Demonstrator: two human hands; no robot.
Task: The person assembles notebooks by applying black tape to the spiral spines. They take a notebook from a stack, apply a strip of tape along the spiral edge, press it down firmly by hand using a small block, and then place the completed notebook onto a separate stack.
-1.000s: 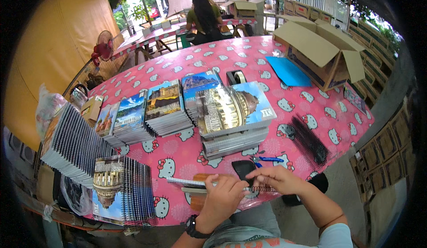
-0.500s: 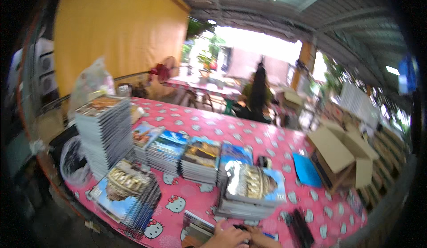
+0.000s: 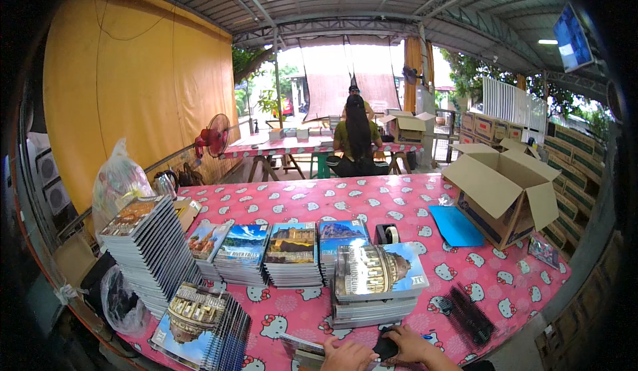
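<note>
At the table's near edge, my left hand (image 3: pixel 349 355) is closed on the right edge of a booklet (image 3: pixel 302 352); part of that booklet lies under the hand and below the frame. Beside it, my right hand (image 3: pixel 411 346) curls round a small black object (image 3: pixel 384 346) whose kind I cannot make out. A thin blue item (image 3: pixel 427 336) pokes out by the right hand's knuckles. Just beyond both hands stands a stack of booklets (image 3: pixel 375 274) with a domed building on the glossy cover. Black spiral binding coils (image 3: pixel 468 314) lie in a bundle to the right.
A tall stack of spiral-bound booklets (image 3: pixel 149 254) and a lower stack (image 3: pixel 199 328) stand left. Several booklet stacks (image 3: pixel 290 254) form a row behind. A tape roll (image 3: pixel 387 233), blue sheet (image 3: pixel 457 226) and open carton (image 3: pixel 502 201) sit farther right. People sit at another table (image 3: pixel 286 146).
My view has levelled and sharpened, so the table sits straighter in it. Both hands stay at the near edge, and the right hand shows more plainly around the black object.
</note>
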